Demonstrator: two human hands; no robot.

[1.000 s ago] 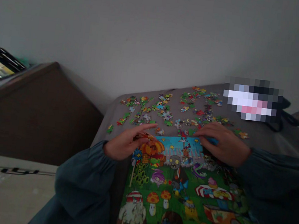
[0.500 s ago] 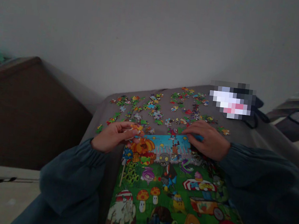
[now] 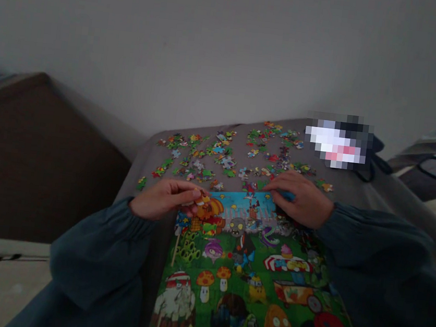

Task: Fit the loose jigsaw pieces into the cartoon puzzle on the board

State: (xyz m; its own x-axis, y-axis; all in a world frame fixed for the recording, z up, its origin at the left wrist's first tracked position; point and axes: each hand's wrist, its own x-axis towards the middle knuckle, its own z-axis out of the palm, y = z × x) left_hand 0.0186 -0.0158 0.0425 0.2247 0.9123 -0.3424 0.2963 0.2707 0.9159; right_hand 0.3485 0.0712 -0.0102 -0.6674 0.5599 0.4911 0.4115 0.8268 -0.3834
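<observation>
My left hand (image 3: 164, 198) is closed in a pinch on a small orange puzzle piece (image 3: 200, 195), over the upper left corner of a jigsaw puzzle (image 3: 246, 261). The puzzle shows cartoon plants and zombies on green, with a strip of blue sky at its far edge. My right hand (image 3: 301, 198) rests on the far right part of that edge. Its fingers are bent and point left, with blue visible between them and the thumb. Part of the puzzle's upper right corner is hidden beneath this hand.
Many loose puzzle pieces (image 3: 226, 162) lie scattered beyond the puzzle on a grey covered surface (image 3: 138, 173). A blurred-out white and pink item (image 3: 334, 142) with dark straps sits at the back right. A brown piece of furniture (image 3: 44, 165) stands to the left; a wall rises behind.
My left hand has lowered the orange piece slightly, closer to the pumpkin picture. My right hand stays at the far edge. The whole view has shifted a little.
</observation>
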